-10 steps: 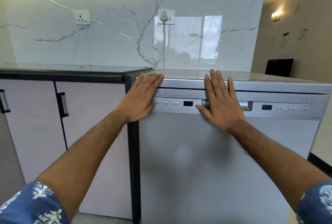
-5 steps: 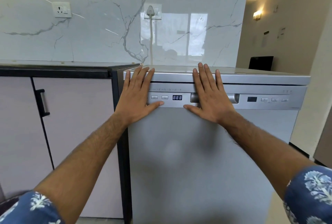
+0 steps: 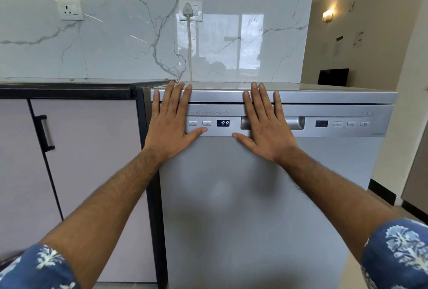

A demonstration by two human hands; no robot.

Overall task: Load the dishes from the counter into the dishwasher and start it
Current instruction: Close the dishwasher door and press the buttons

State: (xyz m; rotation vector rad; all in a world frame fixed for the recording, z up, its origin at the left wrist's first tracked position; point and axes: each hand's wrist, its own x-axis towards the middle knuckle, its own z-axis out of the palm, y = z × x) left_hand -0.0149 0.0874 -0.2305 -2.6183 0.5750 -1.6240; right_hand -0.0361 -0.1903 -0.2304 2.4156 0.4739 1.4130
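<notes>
A silver dishwasher [image 3: 254, 207] stands in front of me with its door closed. My left hand [image 3: 170, 126] lies flat on the left end of its control panel, fingers spread and reaching the top edge, thumb just under two small buttons [image 3: 199, 123]. My right hand [image 3: 266, 128] lies flat over the left part of the recessed door handle [image 3: 294, 123], holding nothing. Between the hands a small display [image 3: 223, 123] is lit with digits. A dark display and three buttons [image 3: 350, 124] sit at the panel's right. No dishes are in view.
A black-edged counter [image 3: 69, 88] over pale cabinet doors with a black handle [image 3: 46, 132] adjoins the dishwasher on the left. A plug and cord [image 3: 188, 33] hang on the marble wall behind. A doorway to a room opens at the right.
The display, dark a second ago, has lit up. My left hand has shifted slightly along the panel's left end, and my view has moved a little to the right and closer.
</notes>
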